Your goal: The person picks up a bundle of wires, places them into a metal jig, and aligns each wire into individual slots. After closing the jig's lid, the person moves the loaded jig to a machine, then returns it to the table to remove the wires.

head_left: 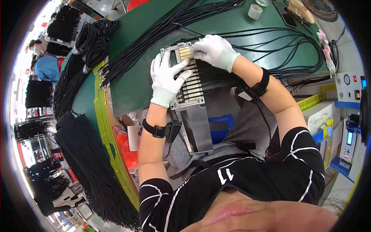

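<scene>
A metal slotted fixture (194, 91) lies at the near edge of the green table, with a row of parallel slots and pale strips (185, 53) at its far end. My left hand (167, 76), in a white glove, rests along the fixture's left side. Its fingers are spread, and some reach over the slots. At the far right corner of the fixture is my gloved right hand (213, 51), its fingers bent together against the edge. Whatever lies between those fingertips is hidden. Black cables (262, 48) run out to the right from beside this hand.
Long bundles of black cable lie across the table (145, 44) and hang over its left side (91, 154). A roll of white tape (254, 12) and a phone (285, 15) sit at the far right. Control boxes (349, 91) stand right; a blue stool (221, 127) shows below.
</scene>
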